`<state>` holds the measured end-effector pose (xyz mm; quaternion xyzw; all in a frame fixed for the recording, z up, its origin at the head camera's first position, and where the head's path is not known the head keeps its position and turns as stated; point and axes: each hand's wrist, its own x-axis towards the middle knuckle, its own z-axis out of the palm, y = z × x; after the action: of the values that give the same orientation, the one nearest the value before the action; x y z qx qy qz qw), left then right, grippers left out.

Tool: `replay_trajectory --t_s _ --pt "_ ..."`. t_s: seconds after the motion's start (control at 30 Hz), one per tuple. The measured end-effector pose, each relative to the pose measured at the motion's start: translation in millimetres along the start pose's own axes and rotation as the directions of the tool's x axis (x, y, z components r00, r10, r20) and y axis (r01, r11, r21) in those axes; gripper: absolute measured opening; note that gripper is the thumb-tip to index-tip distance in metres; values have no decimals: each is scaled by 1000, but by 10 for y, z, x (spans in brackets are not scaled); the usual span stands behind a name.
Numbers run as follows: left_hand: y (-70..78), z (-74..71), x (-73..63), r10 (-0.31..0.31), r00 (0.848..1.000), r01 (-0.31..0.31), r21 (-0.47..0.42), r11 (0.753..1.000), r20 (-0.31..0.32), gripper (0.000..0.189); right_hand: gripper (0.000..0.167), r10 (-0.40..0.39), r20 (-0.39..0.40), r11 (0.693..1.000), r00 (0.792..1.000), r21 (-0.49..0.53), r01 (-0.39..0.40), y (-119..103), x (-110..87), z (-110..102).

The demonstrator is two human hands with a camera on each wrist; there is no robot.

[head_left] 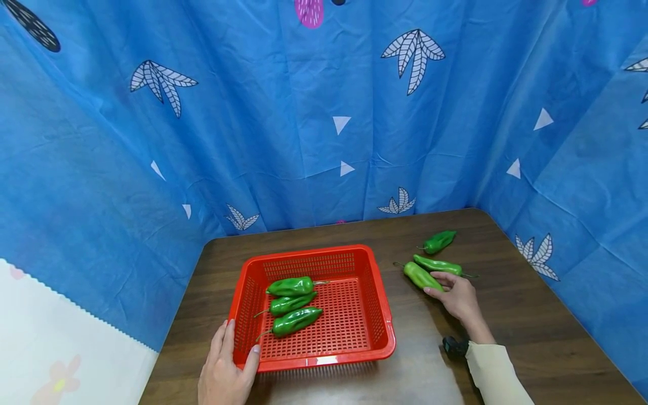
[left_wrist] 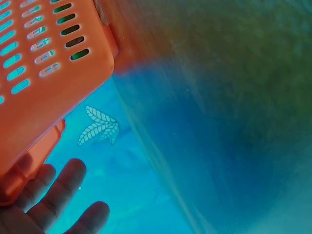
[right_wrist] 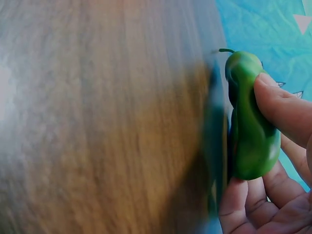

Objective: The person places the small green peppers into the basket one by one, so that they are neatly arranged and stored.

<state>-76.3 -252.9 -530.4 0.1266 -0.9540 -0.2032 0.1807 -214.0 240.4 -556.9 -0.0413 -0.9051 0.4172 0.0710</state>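
Note:
My left hand [head_left: 225, 365] holds the near left corner of a red plastic basket [head_left: 354, 355], thumb over the front rim and fingers along the left side. Its other fingers [left_wrist: 61, 190] extend loosely beside the basket wall in the left wrist view. Inside the basket lie three green peppers, among them a near one [head_left: 296, 322]. Over on the right, my right hand [head_left: 459, 298] pinches a lighter green pepper [head_left: 422, 276] between thumb and fingers, its stem pointing away. Whether that pepper still touches the table cannot be told.
Just behind the held pepper lies a slim green pepper [head_left: 437, 265], and farther back a darker, shorter one [head_left: 439, 242]. Everything stands on a dark wooden table [head_left: 405, 349]. A blue patterned curtain [head_left: 324, 140] hangs along its back and sides.

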Motion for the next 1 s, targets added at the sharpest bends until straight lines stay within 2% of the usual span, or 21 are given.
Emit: replay_trajectory --t_s 0.27,0.4,0.63,1.0 --pt "28 -10 8 -17 1000 17 19 1000 6 83 52 -15 -28 1000 999 -3 15 -4 11 -22" --pt "41 -13 9 -18 1000 18 23 1000 11 84 52 -9 -46 999 999 31 10 -33 26 -53" --pt "6 8 3 12 1000 -12 -2 1000 -29 81 52 -11 -72 996 997 83 17 -117 32 -123" --pt "14 6 5 3 1000 -3 7 1000 -21 82 54 -55 -154 995 986 70 66 -246 76 -168"
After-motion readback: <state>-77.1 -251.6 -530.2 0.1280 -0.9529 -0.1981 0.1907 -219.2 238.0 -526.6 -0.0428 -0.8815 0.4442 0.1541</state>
